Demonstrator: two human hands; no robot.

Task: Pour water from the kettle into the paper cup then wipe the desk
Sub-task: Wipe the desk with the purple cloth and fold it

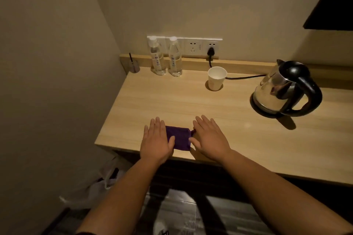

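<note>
Both hands (183, 139) flat, cloth (178, 138) btwn.

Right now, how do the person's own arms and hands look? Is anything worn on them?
Both forearms are bare up to the bottom edge of the picture; no sleeve shows. The left hand and the right hand wear no gloves, and no ring, watch or bracelet is visible. All fingers look uncovered, with short nails.
</note>
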